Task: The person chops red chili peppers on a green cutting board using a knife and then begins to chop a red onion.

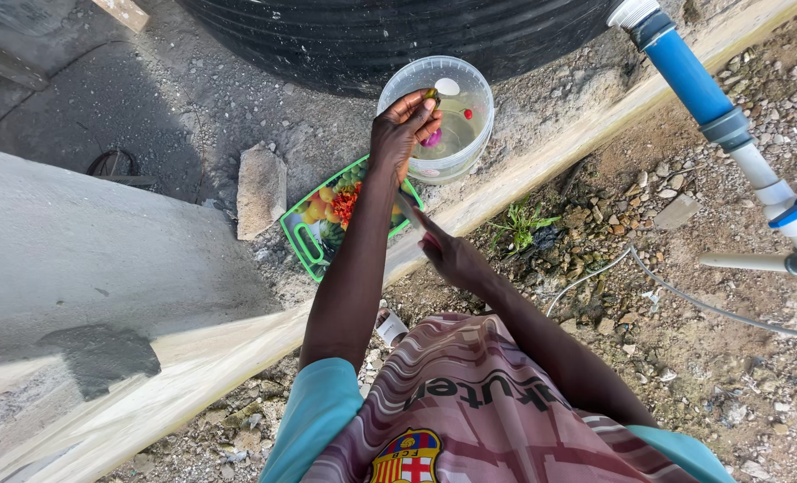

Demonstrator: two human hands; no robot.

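Observation:
My left hand [404, 128] reaches out over a clear plastic bowl [470, 152] of water and pinches a small greenish piece [431, 94] at the fingertips. Small red, purple and white bits float in the bowl. Nearer my body, my right hand [452, 255] is closed around what looks like a knife [409, 207], its thin blade pointing toward a green-rimmed cutting board [307, 240] printed with fruit. The board lies on the ground, partly hidden under my left forearm.
A large black ribbed tank [371, 36] stands just behind the bowl. A blue and white pipe [694, 80] with a valve crosses the upper right, with a thin hose [703, 304] on the gravel. A flat stone [261, 190] and a concrete block [76, 250] lie to the left.

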